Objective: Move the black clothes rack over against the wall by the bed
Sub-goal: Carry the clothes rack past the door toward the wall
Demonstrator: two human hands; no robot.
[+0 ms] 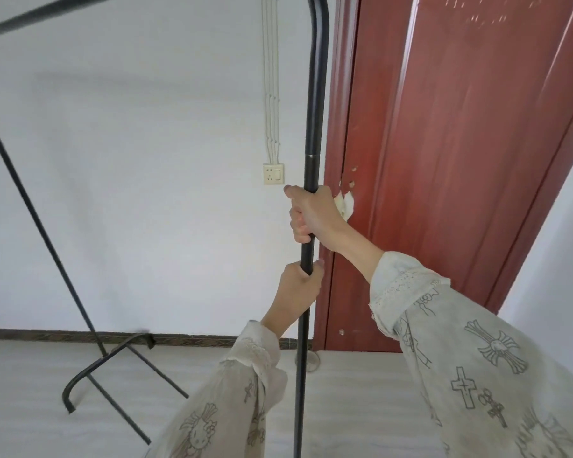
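Two bare hands, the left hand [296,289] and the right hand [315,214], come out of long, loose sleeves in a pale cream fabric. Each cuff [399,287] is edged with a band of white lace. The sleeves carry dark outline drawings: ornate crosses [495,345], a plain cross, and what may be a cartoon cat face on the left sleeve [197,431].
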